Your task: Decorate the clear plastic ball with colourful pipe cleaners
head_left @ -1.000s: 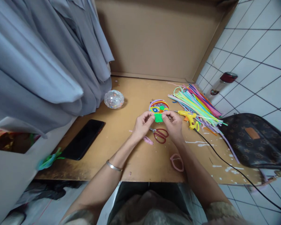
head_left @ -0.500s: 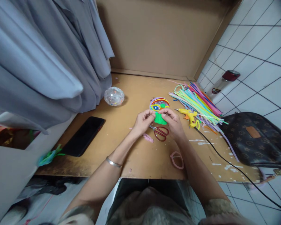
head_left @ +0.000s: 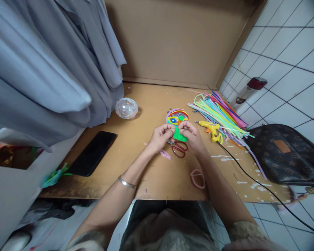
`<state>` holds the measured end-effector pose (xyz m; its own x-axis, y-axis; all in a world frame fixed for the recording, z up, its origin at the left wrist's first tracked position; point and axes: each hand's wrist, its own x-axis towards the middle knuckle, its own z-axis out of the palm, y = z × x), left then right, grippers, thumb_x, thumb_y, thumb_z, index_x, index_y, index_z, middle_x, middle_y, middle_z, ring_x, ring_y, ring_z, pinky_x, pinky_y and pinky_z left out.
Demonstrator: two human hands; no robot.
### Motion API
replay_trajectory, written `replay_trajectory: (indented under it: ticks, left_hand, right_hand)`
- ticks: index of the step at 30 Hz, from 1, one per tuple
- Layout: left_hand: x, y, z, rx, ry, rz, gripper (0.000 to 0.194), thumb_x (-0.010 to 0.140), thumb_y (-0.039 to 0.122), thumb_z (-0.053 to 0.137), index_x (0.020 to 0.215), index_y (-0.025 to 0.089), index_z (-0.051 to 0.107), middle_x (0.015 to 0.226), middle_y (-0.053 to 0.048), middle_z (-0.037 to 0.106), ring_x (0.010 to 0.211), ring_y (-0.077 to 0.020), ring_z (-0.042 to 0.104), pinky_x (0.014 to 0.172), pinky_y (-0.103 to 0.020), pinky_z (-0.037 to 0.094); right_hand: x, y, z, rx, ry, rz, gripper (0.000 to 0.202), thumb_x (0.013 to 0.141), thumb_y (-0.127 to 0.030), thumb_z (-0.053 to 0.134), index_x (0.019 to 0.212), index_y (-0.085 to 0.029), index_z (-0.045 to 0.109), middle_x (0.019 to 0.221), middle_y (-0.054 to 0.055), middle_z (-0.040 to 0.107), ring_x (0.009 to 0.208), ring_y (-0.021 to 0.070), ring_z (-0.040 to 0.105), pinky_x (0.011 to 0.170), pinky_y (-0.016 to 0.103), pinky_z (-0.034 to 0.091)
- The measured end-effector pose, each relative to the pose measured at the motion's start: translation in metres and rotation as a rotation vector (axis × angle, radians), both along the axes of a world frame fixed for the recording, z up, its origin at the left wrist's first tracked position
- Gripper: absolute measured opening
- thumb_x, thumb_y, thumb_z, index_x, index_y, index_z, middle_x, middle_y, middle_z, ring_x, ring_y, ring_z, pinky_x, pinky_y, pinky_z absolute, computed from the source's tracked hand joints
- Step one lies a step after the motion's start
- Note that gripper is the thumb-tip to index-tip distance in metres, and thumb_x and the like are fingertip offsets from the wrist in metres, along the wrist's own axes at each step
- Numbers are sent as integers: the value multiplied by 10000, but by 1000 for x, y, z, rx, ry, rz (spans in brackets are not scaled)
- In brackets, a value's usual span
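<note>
Between my two hands is a bright green fuzzy piece (head_left: pixel 180 135) that looks made of pipe cleaners. My left hand (head_left: pixel 161 136) pinches its left edge between thumb and fingers. My right hand (head_left: pixel 191 134) pinches its upper right side. Just beyond my fingertips lies a clear ball decorated with coloured pipe cleaners (head_left: pixel 177 113), showing yellow-rimmed eye shapes and red and purple arcs; its lower part is hidden behind my hands. Below the green piece rest scissors with dark red handles (head_left: pixel 179 150), their blades partly covered by my left hand.
A yellow glue gun (head_left: pixel 210 130) and a pile of pipe cleaners (head_left: pixel 219 113) lie to the right, beside a dark patterned bag (head_left: pixel 290 153) and a bottle (head_left: pixel 247 92). A clear ball (head_left: pixel 126 108) and a phone (head_left: pixel 93 153) are on the left. Pink loops (head_left: pixel 198 179) lie near the front.
Both hands stay in nearly the same place, still pinching the green piece. The piece has tilted slightly, and the view has shifted a little.
</note>
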<state>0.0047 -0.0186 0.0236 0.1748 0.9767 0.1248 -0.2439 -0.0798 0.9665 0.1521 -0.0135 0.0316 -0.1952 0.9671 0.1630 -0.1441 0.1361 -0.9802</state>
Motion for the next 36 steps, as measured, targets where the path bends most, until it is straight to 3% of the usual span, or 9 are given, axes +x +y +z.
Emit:
replay_trajectory:
  ticks: [12, 18, 36]
  left_hand:
    - [1, -2, 2, -65, 17, -20, 338, 698, 446, 731, 792, 145, 609, 631, 35, 599, 514, -71, 573, 540, -198, 521]
    - [1, 0, -1, -40, 7, -8, 331, 687, 437, 743, 764, 148, 601, 606, 42, 581, 493, -69, 564, 526, -196, 516]
    - [2, -10, 8, -106, 16, -16, 255, 742, 368, 737, 832, 150, 640, 663, 14, 639, 580, -102, 628, 537, -217, 562]
  right_hand:
    - [0, -1, 2, -9, 83, 15, 91, 649, -235, 613, 688, -217, 532, 627, -50, 473, 571, 104, 393, 528, 236, 319]
    - [1, -2, 4, -22, 33, 12, 147, 676, -275, 614, 807, -225, 567, 692, -42, 526, 598, 114, 448, 551, 247, 360]
    - [2, 0, 3, -8, -22, 9, 107, 679, -299, 575, 723, -229, 506, 678, -33, 453, 605, 124, 417, 565, 259, 353]
